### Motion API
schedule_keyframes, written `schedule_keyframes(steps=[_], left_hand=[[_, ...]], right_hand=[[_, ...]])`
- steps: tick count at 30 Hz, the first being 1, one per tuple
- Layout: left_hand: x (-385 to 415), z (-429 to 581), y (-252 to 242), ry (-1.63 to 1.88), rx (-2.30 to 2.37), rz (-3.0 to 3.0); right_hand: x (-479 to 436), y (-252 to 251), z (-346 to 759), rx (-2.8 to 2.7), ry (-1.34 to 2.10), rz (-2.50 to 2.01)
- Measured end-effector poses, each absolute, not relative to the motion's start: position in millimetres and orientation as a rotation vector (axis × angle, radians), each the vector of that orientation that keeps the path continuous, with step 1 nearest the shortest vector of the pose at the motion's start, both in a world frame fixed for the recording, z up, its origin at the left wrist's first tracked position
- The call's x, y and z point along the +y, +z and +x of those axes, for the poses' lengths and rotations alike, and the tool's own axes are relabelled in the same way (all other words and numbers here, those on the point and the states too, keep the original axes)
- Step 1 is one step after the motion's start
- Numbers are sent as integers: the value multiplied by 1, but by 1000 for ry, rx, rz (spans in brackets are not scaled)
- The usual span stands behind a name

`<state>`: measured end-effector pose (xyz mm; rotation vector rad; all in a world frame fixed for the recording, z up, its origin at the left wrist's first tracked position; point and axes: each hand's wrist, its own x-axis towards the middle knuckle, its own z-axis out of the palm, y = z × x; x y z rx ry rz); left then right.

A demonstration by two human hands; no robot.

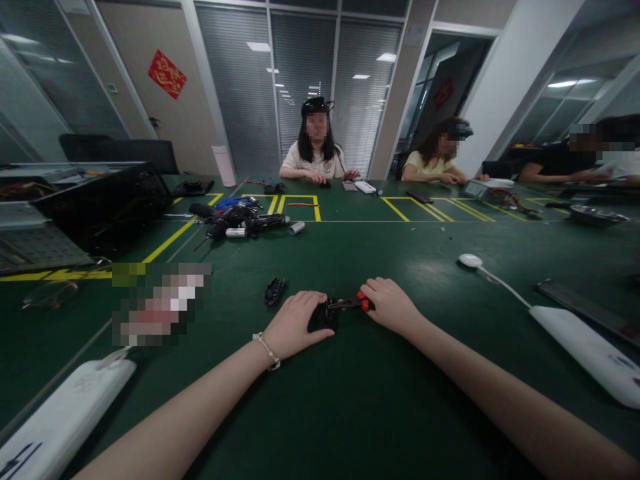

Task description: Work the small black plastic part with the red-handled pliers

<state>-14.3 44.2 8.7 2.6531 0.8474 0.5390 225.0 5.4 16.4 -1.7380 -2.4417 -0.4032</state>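
Observation:
My left hand [299, 317] is closed around a small black plastic part [323, 318], pressing it on the green table [380, 413]. In my right hand [387, 303] is a pair of pliers [350, 303] with red handles. The dark jaws point left and reach the upper edge of the black part. Whether they grip anything there is too small to tell. Another black piece [274, 292], with a ridged or open inside, lies just beyond my left hand, apart from it.
Cables and dark tools [245, 219] are heaped farther back on the left. An open computer case [105, 210] stands at the far left. White power banks lie on both sides, one at the left [75, 413], another at the right [585, 353]. People [317, 150] sit across the table.

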Motion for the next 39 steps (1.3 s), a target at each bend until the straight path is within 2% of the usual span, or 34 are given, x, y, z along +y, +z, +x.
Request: schedule_keyframes(steps=[39], left_hand=[[44, -13, 10, 552, 843, 2656]], right_hand=[[7, 14, 227, -2473, -403, -1731]])
